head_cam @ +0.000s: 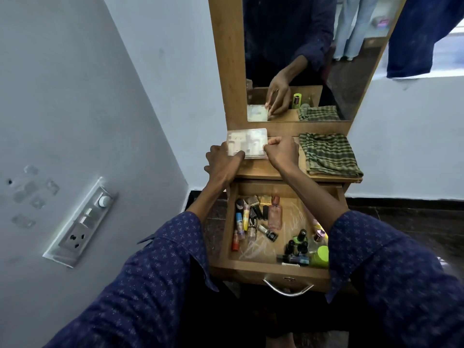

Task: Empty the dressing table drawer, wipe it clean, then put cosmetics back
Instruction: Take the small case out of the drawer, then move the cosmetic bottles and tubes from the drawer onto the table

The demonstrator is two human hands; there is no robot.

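Gripping flat translucent plastic box [247, 144], both hands, wooden tabletop [266, 169].

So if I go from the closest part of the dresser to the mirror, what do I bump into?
Drawer handle → green-capped bottle at the drawer's front → pink perfume bottle near its back → clear plastic box held by both hands on the tabletop → mirror.

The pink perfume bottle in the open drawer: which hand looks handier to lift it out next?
Probably the left hand. Both hands hold the clear plastic box on the tabletop, but the pink perfume bottle lies in the drawer nearer the left forearm; the right hand suits the bottles at the drawer's right.
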